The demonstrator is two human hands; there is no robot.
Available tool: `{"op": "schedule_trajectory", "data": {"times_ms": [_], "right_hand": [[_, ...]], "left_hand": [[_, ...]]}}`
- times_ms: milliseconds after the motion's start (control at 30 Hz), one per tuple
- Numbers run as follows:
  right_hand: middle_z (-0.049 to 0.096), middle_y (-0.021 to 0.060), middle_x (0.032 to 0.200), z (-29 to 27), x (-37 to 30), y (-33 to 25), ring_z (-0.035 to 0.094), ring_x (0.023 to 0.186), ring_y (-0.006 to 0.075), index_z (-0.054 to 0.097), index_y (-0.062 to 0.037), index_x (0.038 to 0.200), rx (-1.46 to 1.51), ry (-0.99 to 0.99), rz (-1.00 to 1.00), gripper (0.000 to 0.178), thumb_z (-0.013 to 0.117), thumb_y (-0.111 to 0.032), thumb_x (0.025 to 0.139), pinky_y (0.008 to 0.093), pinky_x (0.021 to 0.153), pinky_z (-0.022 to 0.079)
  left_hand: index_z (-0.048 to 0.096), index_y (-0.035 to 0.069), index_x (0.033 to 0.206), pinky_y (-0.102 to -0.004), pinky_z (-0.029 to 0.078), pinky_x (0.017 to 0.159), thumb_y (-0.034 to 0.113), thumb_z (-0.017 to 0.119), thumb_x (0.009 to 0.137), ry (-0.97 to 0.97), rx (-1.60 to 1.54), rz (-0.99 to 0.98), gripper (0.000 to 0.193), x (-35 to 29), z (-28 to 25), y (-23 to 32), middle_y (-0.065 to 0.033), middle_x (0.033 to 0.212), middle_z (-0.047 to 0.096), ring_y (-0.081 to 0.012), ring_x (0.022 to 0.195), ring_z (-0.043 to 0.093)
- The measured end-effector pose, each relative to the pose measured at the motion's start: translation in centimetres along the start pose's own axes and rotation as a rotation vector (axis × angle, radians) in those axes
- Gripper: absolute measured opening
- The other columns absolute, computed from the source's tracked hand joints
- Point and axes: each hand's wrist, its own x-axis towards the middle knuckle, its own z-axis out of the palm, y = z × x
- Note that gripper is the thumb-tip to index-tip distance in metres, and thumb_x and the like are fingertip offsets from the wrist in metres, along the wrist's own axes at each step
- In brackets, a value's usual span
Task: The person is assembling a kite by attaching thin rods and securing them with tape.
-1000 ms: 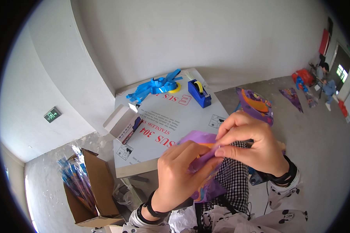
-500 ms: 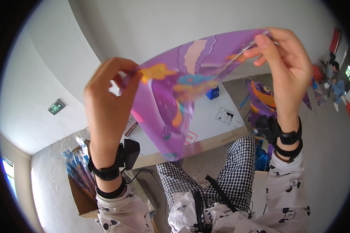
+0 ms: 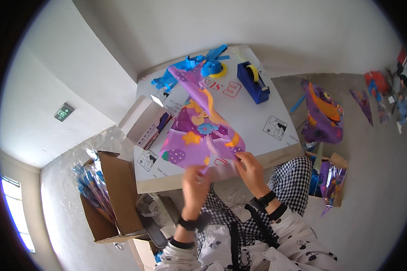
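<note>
A purple printed kite sail (image 3: 192, 137), patterned with orange stars and a blue flower, lies loosely folded across the white-topped table (image 3: 257, 124). Its far end twists up into a narrow point. At the sail's near right corner, my right hand (image 3: 251, 171) is closed in a pinch on the edge. My left hand (image 3: 195, 187) is at the near edge, low and left of the right one. Motion smears its fingers, so its grip is unclear.
Beyond the sail lie blue strips (image 3: 210, 63) and a blue tape dispenser (image 3: 254, 86). A small carton (image 3: 144, 122) stands left. Cardboard boxes stand left (image 3: 122, 194) and right (image 3: 338, 162) of the table. Another purple kite (image 3: 322, 115) is at right; people are farther off.
Both hands have come down and closer together, from holding the kite sail spread in the air to its near edge at the table. The sail now rests on the tabletop.
</note>
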Motion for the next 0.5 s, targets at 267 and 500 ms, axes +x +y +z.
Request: {"op": "schedule_trajectory", "data": {"times_ms": [267, 500], "right_hand": [[0.057, 0.0133, 0.123, 2.1, -4.9, 1.1, 0.064, 0.100, 0.0201, 0.044, -0.0019, 0.134, 0.465, -0.332, 0.436, 0.053, 0.051, 0.009, 0.083, 0.0301, 0.081, 0.052], [0.060, 0.0107, 0.119, -0.3, 8.3, 12.4, 0.058, 0.104, 0.0190, 0.052, -0.0044, 0.126, 0.233, -0.010, 0.429, 0.036, 0.059, -0.011, 0.092, 0.0302, 0.083, 0.048]], "left_hand": [[0.060, 0.001, 0.113, -0.0223, 0.051, 0.060, 0.012, 0.070, 0.087, -0.221, -0.862, -0.711, 0.031, 1.4, 10.2, -6.0, -0.0054, 0.099, 0.063, -0.0122, 0.080, 0.063], [0.032, 0.016, 0.141, -0.0233, 0.051, 0.056, 0.000, 0.071, 0.081, -0.013, -0.976, -0.680, 0.073, 3.2, 10.8, -8.6, -0.0036, 0.105, 0.059, -0.0132, 0.085, 0.062]]}}
